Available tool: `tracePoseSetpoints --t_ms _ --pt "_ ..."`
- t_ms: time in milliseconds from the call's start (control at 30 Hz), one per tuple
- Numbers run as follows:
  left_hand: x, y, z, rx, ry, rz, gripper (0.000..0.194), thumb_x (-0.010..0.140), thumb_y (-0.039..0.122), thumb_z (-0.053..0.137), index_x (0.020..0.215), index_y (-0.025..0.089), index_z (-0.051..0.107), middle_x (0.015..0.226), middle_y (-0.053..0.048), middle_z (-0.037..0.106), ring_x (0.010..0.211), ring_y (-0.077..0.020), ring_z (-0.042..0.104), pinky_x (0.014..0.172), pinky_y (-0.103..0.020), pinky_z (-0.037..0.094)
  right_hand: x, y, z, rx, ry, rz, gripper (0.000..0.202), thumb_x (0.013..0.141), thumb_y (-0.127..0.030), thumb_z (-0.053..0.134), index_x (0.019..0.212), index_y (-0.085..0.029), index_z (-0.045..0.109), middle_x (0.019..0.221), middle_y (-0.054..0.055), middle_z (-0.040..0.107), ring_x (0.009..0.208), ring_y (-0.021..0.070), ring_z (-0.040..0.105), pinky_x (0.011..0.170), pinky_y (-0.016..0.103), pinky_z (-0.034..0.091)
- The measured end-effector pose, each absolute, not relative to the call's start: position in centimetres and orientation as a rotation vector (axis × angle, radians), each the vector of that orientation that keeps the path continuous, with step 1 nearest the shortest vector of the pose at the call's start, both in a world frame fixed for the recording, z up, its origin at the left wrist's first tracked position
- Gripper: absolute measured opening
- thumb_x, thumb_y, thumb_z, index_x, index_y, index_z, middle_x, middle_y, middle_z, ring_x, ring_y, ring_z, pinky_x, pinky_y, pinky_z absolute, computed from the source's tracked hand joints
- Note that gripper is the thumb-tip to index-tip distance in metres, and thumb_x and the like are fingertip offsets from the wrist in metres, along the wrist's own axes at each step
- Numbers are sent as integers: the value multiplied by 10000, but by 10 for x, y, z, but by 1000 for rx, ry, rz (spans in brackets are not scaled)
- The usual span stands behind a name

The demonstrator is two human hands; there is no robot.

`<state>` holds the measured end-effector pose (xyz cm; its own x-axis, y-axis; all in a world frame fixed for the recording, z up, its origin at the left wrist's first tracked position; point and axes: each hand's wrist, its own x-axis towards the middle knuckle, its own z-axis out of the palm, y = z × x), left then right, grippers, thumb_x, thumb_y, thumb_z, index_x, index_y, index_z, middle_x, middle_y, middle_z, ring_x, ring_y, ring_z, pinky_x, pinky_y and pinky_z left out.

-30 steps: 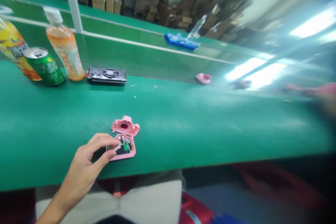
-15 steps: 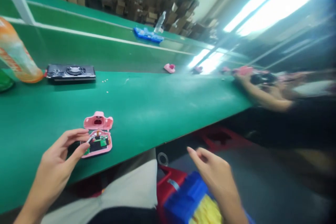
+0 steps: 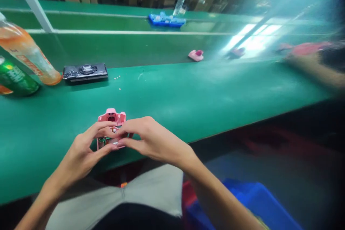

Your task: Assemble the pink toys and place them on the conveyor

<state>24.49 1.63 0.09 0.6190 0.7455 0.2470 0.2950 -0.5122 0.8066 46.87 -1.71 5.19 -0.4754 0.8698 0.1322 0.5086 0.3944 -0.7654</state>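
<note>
An opened pink toy camera casing lies on the green bench, its front shell (image 3: 120, 118) standing behind the back shell (image 3: 98, 144). Part of a green circuit board (image 3: 102, 139) shows inside the back shell; fingers cover much of the rest. My left hand (image 3: 82, 152) is at the shell's left side, thumb and fingers curled around a small silvery-white piece (image 3: 115, 143). From the right, my right hand (image 3: 151, 138) reaches over the shell, fingers and thumb pinched beside that piece. What my right fingertips hold is hidden.
Behind the casing lies a black device with a round ring (image 3: 85, 72); an orange drink bottle (image 3: 32, 55) and green can (image 3: 17, 79) are left of it. Pink camera shell (image 3: 196, 55) sits farther back. Another person's arm (image 3: 315, 66) is blurred at right. Below the bench: blue bin (image 3: 242, 201).
My right hand has moved left and up from beside the bench to the casing, meeting my left hand. The left hand stays at the casing. The view has shifted.
</note>
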Motion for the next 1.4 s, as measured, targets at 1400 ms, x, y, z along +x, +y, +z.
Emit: tracePoseSetpoints --t_ms 1400 --pt "237 12 -19 2057 1143 782 144 1056 265 504 1026 226 640 1052 -30 690 970 -180 661 891 -290 515 450 -26 -2 -1139 -2495 97 240 1036 -85 462 1092 -89 695 941 93 689 903 212 654 874 355 604"
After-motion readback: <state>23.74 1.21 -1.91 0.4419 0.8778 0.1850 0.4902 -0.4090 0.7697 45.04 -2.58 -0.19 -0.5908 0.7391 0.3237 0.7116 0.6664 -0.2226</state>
